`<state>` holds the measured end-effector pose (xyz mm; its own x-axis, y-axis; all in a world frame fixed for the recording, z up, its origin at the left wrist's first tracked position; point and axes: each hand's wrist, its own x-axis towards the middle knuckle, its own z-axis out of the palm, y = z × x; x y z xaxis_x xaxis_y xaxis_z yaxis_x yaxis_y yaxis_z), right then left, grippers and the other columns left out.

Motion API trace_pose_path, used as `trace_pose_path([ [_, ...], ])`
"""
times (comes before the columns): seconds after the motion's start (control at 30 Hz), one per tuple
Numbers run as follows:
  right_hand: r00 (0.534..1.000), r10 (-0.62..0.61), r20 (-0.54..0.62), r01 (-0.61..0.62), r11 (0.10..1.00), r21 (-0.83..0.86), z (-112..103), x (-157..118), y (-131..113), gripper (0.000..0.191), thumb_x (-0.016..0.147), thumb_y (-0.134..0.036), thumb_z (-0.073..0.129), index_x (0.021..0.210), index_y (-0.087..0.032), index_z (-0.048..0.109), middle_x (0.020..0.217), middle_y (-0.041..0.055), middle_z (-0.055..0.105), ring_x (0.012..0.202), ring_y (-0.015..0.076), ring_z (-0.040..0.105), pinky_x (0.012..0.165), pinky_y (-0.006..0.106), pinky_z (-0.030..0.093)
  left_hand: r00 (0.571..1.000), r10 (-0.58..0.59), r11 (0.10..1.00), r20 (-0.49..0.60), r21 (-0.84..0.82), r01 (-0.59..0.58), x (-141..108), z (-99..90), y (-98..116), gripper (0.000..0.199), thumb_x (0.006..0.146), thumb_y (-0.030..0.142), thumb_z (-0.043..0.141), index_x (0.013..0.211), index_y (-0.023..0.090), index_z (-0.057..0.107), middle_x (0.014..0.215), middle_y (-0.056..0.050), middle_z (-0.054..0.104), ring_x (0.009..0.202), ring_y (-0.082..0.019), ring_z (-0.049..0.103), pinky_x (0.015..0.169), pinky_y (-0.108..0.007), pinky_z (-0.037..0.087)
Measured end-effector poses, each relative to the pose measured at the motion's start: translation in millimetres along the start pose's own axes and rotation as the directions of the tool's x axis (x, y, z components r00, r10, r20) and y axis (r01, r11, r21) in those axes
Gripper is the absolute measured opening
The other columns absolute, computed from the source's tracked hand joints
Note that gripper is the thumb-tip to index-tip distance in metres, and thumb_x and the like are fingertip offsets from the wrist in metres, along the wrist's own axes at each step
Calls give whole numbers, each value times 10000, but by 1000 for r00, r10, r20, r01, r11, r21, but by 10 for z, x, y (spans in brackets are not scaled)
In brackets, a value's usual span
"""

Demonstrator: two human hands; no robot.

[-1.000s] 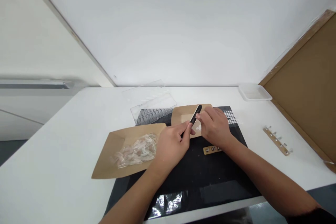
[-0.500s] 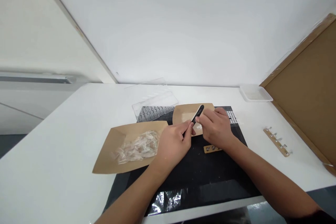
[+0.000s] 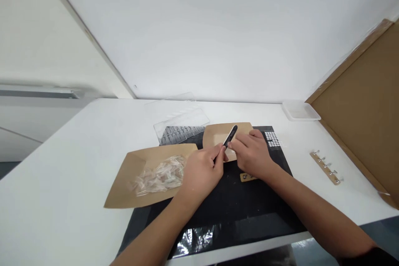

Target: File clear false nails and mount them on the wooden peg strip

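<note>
1. The left hand [image 3: 202, 172] is closed, and its fingers are gripping the low end of a long, thin black nail file [image 3: 230, 136].
2. The file is being held up over a flat brown paper sheet [image 3: 215, 135]. Its long side is leaning from low on the left to high on the right, and its tip is pointing away from the person.
3. The right hand [image 3: 252, 156] is closed too, and its fingers are pinching something small and pale beside the file. The fingers are hiding it, so I cannot tell what it is.
4. A big pile of clear plastic nail tips [image 3: 158, 176] is lying on a folded brown paper tray [image 3: 137, 166], so lots of tips are sitting apart from the hands.
5. A clear plastic box [image 3: 179, 126] is lying past the tray, and a wide black mat [image 3: 230, 212] is lying on the white desk [image 3: 62, 174] under the paper.
</note>
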<state>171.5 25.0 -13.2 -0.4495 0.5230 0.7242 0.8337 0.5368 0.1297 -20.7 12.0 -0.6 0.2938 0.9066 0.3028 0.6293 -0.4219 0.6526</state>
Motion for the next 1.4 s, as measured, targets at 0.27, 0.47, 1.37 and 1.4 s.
trace_pose_path([
  [0.27,1000,24,-1,-24,1000,-4,-18,27,15,198,923,-65,521,825,-217,604,720,-16,569,623,160,406,794,348,300,1000,13,1000,-16,-5,-13,-3,18,-13,403,1030,328,508,711,222,728,657,8,748,584,-159,664,610,-271,385],
  [0.47,1000,27,16,-26,1000,-12,-37,26,2,190,924,-72,533,814,-210,602,733,-13,581,619,153,407,776,350,290,999,28,1000,-27,-9,-28,-17,9,-4,404,1027,323,525,687,218,717,612,19,717,536,-143,626,583,-268,365],
  [1.37,997,63,-39,-65,997,-51,-43,34,12,216,945,-57,533,825,-215,618,730,-25,590,626,146,414,769,351,266,999,41,999,-34,32,-40,-20,6,-3,400,1032,319,515,705,216,723,625,6,723,538,-146,622,588,-274,369],
  [1.4,999,46,-17,-47,998,-43,-44,36,10,224,946,-59,530,801,-214,602,722,-26,585,624,145,412,771,350,269,999,41,998,-25,37,-41,-22,2,0,404,1031,314,512,699,214,719,622,4,721,538,-148,622,588,-275,369],
])
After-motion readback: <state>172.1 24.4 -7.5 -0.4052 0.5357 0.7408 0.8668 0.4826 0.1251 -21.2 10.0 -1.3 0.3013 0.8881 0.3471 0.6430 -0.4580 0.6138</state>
